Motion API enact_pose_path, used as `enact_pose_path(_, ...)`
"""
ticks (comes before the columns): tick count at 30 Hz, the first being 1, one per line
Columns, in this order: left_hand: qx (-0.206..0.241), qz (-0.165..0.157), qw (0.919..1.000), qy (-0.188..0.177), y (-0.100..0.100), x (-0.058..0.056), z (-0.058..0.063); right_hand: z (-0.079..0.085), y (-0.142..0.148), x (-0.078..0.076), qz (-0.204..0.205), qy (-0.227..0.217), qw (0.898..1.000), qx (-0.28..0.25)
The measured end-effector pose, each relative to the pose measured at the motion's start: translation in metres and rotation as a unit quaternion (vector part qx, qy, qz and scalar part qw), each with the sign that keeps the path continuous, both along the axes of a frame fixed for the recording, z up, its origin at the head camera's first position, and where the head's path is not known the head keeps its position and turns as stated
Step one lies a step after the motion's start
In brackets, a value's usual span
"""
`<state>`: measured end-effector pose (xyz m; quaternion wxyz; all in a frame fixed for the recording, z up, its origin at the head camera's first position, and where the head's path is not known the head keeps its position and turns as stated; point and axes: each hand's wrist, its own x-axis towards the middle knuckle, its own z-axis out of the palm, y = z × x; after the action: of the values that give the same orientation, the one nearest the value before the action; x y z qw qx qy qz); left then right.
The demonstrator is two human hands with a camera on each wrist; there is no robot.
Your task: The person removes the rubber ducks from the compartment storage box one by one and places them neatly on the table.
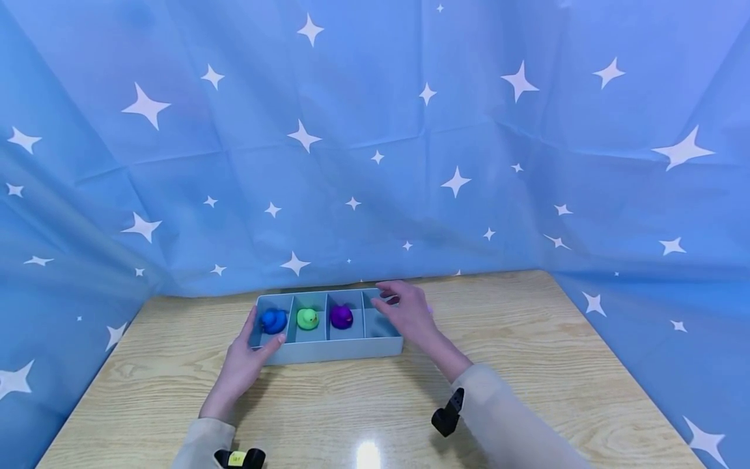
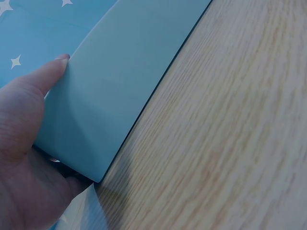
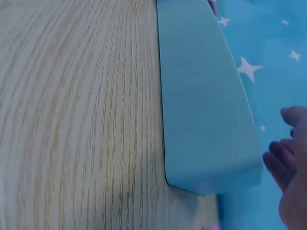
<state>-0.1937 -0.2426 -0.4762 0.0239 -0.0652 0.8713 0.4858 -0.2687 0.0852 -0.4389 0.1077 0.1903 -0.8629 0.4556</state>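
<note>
A light blue box (image 1: 336,352) with a row of compartments stands on the table. From the left, its compartments hold a blue rubber duck (image 1: 273,320), a green rubber duck (image 1: 307,318) and a purple rubber duck (image 1: 342,317). My left hand (image 1: 245,361) grips the box's left end, the thumb at the front rim and the fingers round the end wall. Above the rightmost compartment is my right hand (image 1: 410,314), its fingers loosely bent with nothing seen between them. That compartment shows no duck, though the hand covers part of it.
A small pink thing (image 1: 430,310) lies just right of the right hand, mostly hidden by it. The wooden table (image 1: 527,339) reaches back to a blue curtain (image 1: 375,163) with white stars, close behind the box.
</note>
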Motion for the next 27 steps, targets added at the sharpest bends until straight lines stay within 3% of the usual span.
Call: enact_pose_path(27,0.009,0.001,0.9999,0.004,-0.001,-0.001,-0.001,-0.006,-0.028,0.005,0.03,-0.028,0.999,-0.019)
